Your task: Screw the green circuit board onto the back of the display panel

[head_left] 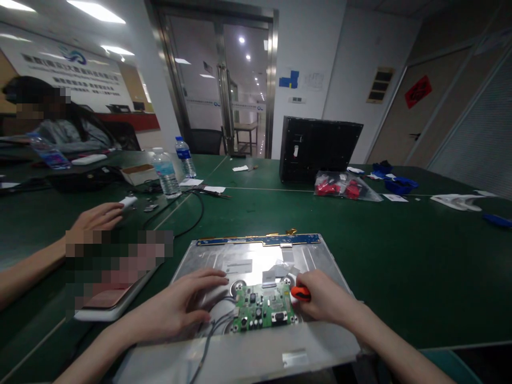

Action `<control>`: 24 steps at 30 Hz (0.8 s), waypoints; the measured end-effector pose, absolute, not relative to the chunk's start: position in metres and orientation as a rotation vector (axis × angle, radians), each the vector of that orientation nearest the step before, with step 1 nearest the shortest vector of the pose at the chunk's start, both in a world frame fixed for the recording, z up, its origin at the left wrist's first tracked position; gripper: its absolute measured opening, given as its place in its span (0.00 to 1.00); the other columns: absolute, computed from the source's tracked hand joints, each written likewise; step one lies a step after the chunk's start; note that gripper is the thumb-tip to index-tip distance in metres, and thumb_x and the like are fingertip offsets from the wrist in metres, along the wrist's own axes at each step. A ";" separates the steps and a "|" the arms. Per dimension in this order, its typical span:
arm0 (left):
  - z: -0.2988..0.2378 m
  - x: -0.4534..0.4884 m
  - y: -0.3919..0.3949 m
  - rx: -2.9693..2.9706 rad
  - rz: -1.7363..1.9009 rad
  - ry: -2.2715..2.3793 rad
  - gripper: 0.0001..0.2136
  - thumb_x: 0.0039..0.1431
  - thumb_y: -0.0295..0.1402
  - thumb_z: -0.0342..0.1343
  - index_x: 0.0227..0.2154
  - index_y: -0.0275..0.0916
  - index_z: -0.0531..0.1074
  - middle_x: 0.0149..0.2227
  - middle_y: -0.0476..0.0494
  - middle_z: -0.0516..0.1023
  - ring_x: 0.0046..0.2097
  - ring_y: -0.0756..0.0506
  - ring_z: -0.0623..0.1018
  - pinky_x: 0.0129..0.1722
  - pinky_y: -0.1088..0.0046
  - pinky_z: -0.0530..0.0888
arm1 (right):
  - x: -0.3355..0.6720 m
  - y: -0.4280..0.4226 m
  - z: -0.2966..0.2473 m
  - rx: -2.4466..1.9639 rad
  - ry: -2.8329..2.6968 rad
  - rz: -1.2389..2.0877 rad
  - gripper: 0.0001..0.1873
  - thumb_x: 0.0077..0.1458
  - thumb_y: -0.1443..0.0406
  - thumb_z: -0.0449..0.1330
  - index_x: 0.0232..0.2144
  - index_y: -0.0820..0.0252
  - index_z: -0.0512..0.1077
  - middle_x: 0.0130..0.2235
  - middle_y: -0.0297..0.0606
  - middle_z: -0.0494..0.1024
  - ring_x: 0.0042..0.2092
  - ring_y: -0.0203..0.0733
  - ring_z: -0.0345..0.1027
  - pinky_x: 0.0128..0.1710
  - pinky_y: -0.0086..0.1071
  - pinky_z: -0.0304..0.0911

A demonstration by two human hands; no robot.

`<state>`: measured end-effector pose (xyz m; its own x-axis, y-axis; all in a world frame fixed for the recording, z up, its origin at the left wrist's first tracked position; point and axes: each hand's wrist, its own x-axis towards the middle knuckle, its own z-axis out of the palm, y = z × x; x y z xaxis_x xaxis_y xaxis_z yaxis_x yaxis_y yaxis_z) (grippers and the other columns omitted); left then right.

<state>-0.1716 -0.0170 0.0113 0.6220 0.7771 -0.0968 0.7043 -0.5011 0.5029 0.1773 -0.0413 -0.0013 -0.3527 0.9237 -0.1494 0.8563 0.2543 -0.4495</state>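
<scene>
A metal-backed display panel lies before me with a blue circuit strip along its far edge. On its middle sits a green circuit board, with grey cables at its left. My left hand rests on the panel left of the board, fingers spread and holding nothing. My right hand is closed around a tool with an orange-and-black handle, at the board's right edge. The tool's working end is hidden, so I cannot tell its kind. A pale sheet covers the near edge.
Another person's hand holds a small white object at the left, beyond a blurred phone-like device. Water bottles and black cables stand and lie farther back. A black monitor stands behind a plastic bag of red items.
</scene>
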 end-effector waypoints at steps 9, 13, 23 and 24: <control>0.009 -0.167 -0.014 2.263 0.193 1.153 0.35 0.47 0.30 0.62 0.62 0.45 0.63 0.64 0.40 0.65 0.64 0.32 0.64 0.62 0.52 0.62 | 0.178 -0.036 0.003 -1.731 -2.377 0.740 0.11 0.48 0.59 0.66 0.29 0.63 0.73 0.30 0.38 0.74 0.29 0.37 0.62 0.26 0.28 0.50; 0.015 -0.158 -0.013 2.222 0.189 1.100 0.28 0.47 0.29 0.61 0.55 0.45 0.70 0.60 0.43 0.69 0.61 0.35 0.68 0.61 0.56 0.65 | 0.179 -0.032 0.005 -1.697 -2.378 0.750 0.12 0.49 0.59 0.66 0.28 0.62 0.72 0.29 0.36 0.73 0.28 0.36 0.61 0.24 0.26 0.49; 0.019 -0.149 -0.022 2.189 0.224 1.059 0.18 0.46 0.27 0.56 0.43 0.42 0.72 0.50 0.45 0.73 0.52 0.40 0.72 0.55 0.64 0.68 | 0.150 0.005 0.017 -1.456 -2.547 0.550 0.05 0.46 0.68 0.64 0.29 0.63 0.74 0.26 0.31 0.70 0.27 0.33 0.56 0.27 0.26 0.48; 0.019 -0.150 -0.023 2.185 0.223 1.067 0.18 0.46 0.27 0.56 0.43 0.42 0.71 0.49 0.46 0.73 0.51 0.40 0.72 0.54 0.65 0.68 | 0.141 0.012 0.019 -1.435 -2.566 0.545 0.05 0.46 0.68 0.65 0.29 0.63 0.74 0.26 0.32 0.70 0.27 0.33 0.56 0.26 0.26 0.47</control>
